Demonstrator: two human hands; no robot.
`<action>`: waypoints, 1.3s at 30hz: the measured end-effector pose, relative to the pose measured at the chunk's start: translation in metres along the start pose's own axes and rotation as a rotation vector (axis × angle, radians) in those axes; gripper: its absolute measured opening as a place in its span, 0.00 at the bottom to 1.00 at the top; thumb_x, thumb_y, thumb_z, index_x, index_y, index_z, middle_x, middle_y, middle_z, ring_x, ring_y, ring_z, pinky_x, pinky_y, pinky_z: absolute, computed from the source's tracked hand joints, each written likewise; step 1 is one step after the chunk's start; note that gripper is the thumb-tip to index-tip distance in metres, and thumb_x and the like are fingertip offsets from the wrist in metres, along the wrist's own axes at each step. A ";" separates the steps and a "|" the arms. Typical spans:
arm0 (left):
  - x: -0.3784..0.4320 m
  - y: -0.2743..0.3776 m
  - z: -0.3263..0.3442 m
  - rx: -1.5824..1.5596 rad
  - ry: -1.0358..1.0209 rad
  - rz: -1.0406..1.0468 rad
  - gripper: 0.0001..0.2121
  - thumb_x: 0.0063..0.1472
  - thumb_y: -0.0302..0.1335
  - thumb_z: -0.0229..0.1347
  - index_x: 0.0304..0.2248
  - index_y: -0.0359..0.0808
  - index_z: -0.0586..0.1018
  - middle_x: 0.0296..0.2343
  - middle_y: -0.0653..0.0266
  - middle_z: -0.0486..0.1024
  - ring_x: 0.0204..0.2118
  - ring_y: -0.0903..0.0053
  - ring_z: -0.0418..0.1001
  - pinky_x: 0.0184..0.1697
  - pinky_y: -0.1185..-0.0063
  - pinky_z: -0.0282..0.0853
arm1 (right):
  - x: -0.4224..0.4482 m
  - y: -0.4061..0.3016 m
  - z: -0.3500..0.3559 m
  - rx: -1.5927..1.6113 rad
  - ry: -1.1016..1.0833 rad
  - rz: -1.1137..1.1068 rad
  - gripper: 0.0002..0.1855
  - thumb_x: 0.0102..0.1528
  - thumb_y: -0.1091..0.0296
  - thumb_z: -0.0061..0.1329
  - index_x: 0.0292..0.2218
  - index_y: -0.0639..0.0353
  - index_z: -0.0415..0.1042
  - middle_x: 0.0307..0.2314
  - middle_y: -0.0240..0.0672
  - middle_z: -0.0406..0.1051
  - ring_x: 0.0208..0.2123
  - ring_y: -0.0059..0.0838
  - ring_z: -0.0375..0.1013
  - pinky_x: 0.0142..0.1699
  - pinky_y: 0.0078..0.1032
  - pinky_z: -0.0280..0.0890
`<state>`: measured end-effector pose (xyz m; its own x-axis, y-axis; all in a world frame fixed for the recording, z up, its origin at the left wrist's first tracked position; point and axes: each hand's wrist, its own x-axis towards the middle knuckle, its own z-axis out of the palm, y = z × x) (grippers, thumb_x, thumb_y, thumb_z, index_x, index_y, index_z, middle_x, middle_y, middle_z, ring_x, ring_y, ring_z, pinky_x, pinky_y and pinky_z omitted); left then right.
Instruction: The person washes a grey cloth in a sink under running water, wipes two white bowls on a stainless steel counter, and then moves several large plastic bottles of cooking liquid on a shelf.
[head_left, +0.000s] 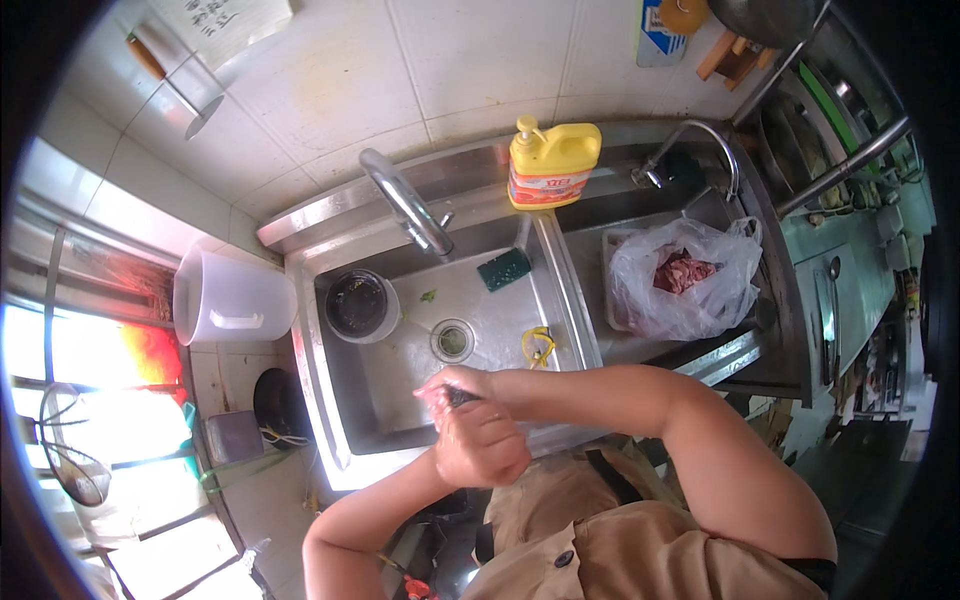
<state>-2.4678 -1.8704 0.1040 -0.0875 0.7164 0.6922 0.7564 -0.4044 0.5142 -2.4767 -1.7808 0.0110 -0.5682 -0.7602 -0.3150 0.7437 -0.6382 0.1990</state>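
Observation:
Over the front edge of the steel sink (390, 416), my left hand (484, 442) is closed in a fist, wet and shiny. A small dark object (460, 396) shows between it and my right hand (465, 379), which lies against it from behind; what the object is cannot be told. How far the right fingers close around it is hidden. Behind the hands are the drain (452, 340), a green scouring pad (504, 270), a yellow ring-shaped item (538, 346) and a pot with dark contents (357, 304). A chrome faucet (409, 206) arches over the basin.
A yellow pump jug of detergent (555, 165) stands on the back ledge. In the right basin, a clear plastic bag (720, 296) holds raw meat (684, 271), near a second faucet (731, 161). A white plastic pitcher (232, 296) is left of the sink. A metal rail (847, 169) crosses at right.

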 end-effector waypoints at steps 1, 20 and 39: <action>0.000 0.002 -0.004 -0.012 -0.011 0.001 0.10 0.32 0.17 0.57 0.14 0.38 0.66 0.16 0.65 0.67 0.19 0.70 0.69 0.23 0.74 0.67 | 0.000 0.004 0.007 -0.096 0.012 -0.046 0.20 0.59 0.70 0.41 0.16 0.51 0.57 0.12 0.23 0.58 0.16 0.17 0.57 0.27 0.20 0.57; -0.156 -0.208 0.139 0.440 -0.581 -1.010 0.21 0.50 0.33 0.60 0.44 0.38 0.74 0.49 0.52 0.65 0.54 0.54 0.59 0.58 0.62 0.54 | -0.336 0.144 -0.162 -0.196 1.273 -0.848 0.36 0.43 0.68 0.60 0.53 0.53 0.62 0.41 0.36 0.68 0.41 0.29 0.70 0.37 0.28 0.72; -0.124 -0.334 0.178 0.139 -0.268 -1.400 0.16 0.59 0.32 0.43 0.47 0.38 0.70 0.30 0.56 0.79 0.27 0.60 0.79 0.32 0.70 0.72 | -0.282 0.086 -0.172 -1.368 1.335 -1.054 0.19 0.53 0.77 0.51 0.48 0.62 0.68 0.42 0.40 0.70 0.36 0.26 0.73 0.36 0.21 0.70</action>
<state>-2.5940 -1.7235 -0.2434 -0.6897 0.5617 -0.4570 0.2084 0.7584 0.6176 -2.1919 -1.6008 -0.0428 -0.7593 0.6070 -0.2345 0.4733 0.2679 -0.8392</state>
